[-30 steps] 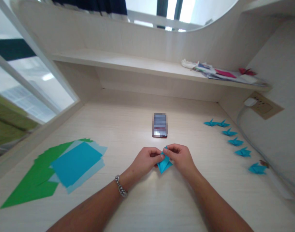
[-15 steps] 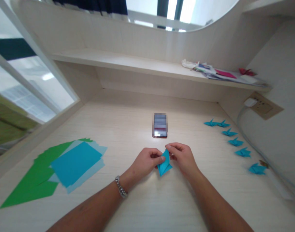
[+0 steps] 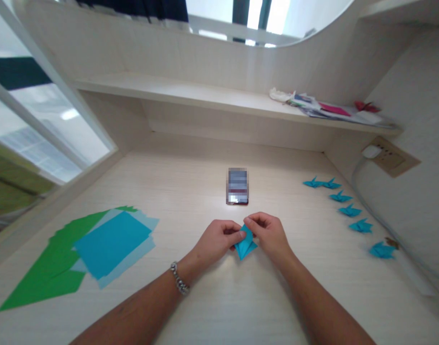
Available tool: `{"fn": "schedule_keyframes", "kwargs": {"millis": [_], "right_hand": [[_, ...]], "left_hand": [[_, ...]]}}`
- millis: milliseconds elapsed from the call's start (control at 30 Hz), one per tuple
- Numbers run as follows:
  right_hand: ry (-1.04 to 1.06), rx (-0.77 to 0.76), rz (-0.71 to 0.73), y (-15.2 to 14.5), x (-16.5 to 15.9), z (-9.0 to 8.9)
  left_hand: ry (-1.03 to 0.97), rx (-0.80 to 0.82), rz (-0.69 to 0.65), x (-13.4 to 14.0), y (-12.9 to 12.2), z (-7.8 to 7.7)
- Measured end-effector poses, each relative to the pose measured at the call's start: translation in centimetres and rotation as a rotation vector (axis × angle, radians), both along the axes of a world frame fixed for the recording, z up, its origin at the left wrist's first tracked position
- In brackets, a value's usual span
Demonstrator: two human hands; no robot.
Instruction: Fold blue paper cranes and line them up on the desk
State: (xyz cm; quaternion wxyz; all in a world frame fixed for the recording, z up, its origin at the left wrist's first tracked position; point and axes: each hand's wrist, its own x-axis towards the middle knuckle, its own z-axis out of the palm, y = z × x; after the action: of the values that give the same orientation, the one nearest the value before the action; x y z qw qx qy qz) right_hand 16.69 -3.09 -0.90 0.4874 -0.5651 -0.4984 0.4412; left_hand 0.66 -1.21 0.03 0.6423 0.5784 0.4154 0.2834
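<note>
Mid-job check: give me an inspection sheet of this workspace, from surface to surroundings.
Surface: pale desk.
Work items: folded blue paper in hand; blue sheets overlapping green sheets, left; six blue folded figures, right.
Clutter: phone, screen pixelated; papers on the shelf; small brown item.
Hands: left hand and right hand both pinch the folded blue paper.
Cables: grey cable near the right wall, from a white plug.
Surroundings: shelf above the desk's back, wall socket right.

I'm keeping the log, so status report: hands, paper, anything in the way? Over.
Left hand and right hand both pinching folded blue paper. One point toward the wearer. Phone beyond the hands, touching neither.
</note>
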Motion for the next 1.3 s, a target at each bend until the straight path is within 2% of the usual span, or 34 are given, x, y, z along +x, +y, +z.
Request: {"fn": "schedule_keyframes", "kwargs": {"millis": [167,300,400,567,800,1033,1300], "right_hand": [[0.011,-0.002,0.004,0.1,0.0,0.1],[0.041,-0.004,0.056,0.2,0.0,-0.3],[0.089,-0.040,0.074,0.1,-0.1,-0.6],[0.122,-0.054,0.019,0.2,-0.2,-0.8],[0.227,-0.097,0.022,0.1,-0.7,-0.9],[0.183,-0.030,-0.095,0.2,-0.9,-0.4],[0.169,-0.005,-0.120,0.2,-1.0,-0.5]], "left_hand": [[-0.025,-0.014,0.034,0.0,0.3,-0.3],[-0.041,0.047,0.121,-0.4,0.7,-0.6],[-0.065,0.031,0.173,-0.5,0.8,-0.7],[-0.207,-0.080,0.147,-0.3,0.6,-0.9],[-0.157,-0.050,0.216,-0.1,0.5,-0.7],[-0.223,-0.160,0.152,0.4,-0.3,-0.3],[-0.252,-0.134,0.111,0.3,-0.1,-0.9]]}}
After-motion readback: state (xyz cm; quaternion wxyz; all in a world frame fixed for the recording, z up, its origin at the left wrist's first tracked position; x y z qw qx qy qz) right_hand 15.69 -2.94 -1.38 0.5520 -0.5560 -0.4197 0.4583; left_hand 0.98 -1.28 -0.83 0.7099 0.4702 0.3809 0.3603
